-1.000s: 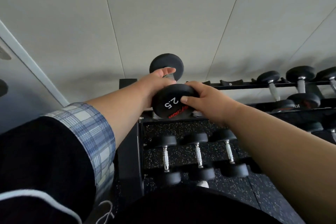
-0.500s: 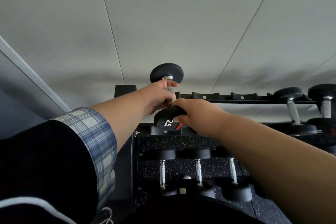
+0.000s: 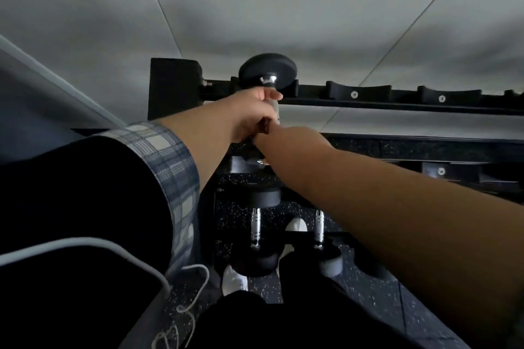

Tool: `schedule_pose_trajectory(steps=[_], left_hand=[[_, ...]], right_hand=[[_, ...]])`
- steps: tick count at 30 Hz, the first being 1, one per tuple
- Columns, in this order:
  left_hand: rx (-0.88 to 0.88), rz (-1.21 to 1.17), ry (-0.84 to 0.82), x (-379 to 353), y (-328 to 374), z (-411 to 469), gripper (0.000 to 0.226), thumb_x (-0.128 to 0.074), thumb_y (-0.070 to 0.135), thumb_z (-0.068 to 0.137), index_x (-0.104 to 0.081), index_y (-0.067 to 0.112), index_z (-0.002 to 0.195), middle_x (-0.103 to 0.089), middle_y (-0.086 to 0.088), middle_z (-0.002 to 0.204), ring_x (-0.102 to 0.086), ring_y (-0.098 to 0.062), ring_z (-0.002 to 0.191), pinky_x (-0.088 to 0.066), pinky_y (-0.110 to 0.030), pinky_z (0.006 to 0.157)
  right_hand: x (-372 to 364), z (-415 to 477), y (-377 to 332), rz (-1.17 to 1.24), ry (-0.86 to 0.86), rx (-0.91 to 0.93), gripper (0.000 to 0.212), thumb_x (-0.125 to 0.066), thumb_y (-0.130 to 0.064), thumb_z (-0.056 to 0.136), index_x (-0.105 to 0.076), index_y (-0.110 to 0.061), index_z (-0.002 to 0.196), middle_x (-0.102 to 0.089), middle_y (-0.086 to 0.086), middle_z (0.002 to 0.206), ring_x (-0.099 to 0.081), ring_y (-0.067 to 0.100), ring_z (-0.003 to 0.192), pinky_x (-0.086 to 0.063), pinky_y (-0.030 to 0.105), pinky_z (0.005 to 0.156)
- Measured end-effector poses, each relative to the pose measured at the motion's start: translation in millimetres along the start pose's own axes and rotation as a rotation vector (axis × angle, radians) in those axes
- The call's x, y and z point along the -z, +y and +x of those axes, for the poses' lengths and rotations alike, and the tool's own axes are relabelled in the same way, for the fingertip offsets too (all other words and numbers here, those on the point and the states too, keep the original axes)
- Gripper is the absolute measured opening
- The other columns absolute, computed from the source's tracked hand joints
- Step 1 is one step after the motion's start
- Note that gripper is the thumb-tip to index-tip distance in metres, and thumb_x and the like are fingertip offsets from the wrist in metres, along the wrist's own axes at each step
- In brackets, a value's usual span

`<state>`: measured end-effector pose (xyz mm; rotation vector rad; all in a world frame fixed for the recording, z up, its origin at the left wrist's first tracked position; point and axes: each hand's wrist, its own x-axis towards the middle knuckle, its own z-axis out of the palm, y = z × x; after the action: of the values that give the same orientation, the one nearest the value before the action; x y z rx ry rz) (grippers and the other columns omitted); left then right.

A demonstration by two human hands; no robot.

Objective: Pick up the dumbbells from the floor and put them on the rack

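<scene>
At the centre of the frame, slightly above the middle, the dumbbell point(image 3: 268, 72) is being lowered into the leftmost cradle of the rack point(image 3: 397, 100): its far head sits in or just above the rear saddle, while its near head is almost wholly hidden under the two wrists. The left hand point(image 3: 249, 115) is wrapped around the chrome handle, fingers curled over it. The right hand point(image 3: 286, 140) reaches in from the lower right and covers the near head, but whether it clamps that head or only steadies it I cannot tell. The chief risk, as I judge it, is a misseat: if the hidden near head comes down on the edge of the front saddle instead of inside it, the weight could roll forward off the rail once both hands let go. Directly below, in the lower middle of the frame, lie two more dumbbells point(image 3: 256, 224) on the floor point(image 3: 368, 297), with white shoes point(image 3: 234, 280) just beside them, so a drop would land on feet or iron. Fingers under the near head could also be pinched against the saddle.
</scene>
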<state>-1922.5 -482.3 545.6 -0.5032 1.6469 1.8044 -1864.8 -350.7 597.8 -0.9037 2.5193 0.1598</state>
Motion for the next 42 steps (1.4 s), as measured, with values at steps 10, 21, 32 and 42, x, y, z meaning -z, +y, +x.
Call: schedule_pose_trajectory(steps=[10,21,32,42], left_hand=[[-0.149,0.280,0.168,2.2,-31.4,-1.5,0.033,-0.056,0.002,0.091,-0.068,0.031,0.100,-0.063,-0.007,0.107,-0.063,-0.024,0.087,-0.055,-0.039,0.081],[-0.475,1.130,0.224,11.3,-92.9,-80.2,0.028,-0.068,0.034,0.087,-0.064,0.030,0.115,-0.057,0.012,0.100,-0.054,-0.007,0.087,-0.038,-0.022,0.071],[-0.349,1.331,0.276,9.6,-90.3,-91.9,0.027,-0.056,0.017,0.091,-0.046,0.028,0.113,-0.054,0.005,0.075,-0.053,-0.012,0.063,-0.039,-0.032,0.054],[-0.302,1.445,0.221,15.0,-63.2,-157.3,0.064,-0.057,0.011,0.093,-0.030,0.030,0.148,-0.056,-0.005,0.137,-0.057,-0.028,0.115,-0.049,-0.041,0.091]], right_hand=[[-54.0,3.1,-19.3,0.177,0.144,-0.036,0.053,-0.068,-0.013,0.088,-0.045,-0.026,0.135,-0.041,0.006,0.141,-0.058,0.027,0.070,-0.053,0.044,0.059],[-75.2,-14.3,6.4,0.464,0.086,-0.271,0.018,-0.057,-0.024,0.096,-0.058,-0.028,0.113,-0.061,-0.005,0.078,-0.056,0.015,0.065,-0.038,0.030,0.051],[-55.1,-32.2,-10.2,0.573,0.101,-0.374,0.024,-0.058,-0.023,0.095,-0.061,-0.027,0.119,-0.066,0.001,0.090,-0.062,0.020,0.076,-0.053,0.037,0.068],[-35.9,-109.3,-9.4,0.611,0.150,-0.498,0.056,-0.062,-0.025,0.096,-0.040,-0.023,0.147,-0.058,0.011,0.133,-0.062,0.028,0.101,-0.054,0.038,0.080]])
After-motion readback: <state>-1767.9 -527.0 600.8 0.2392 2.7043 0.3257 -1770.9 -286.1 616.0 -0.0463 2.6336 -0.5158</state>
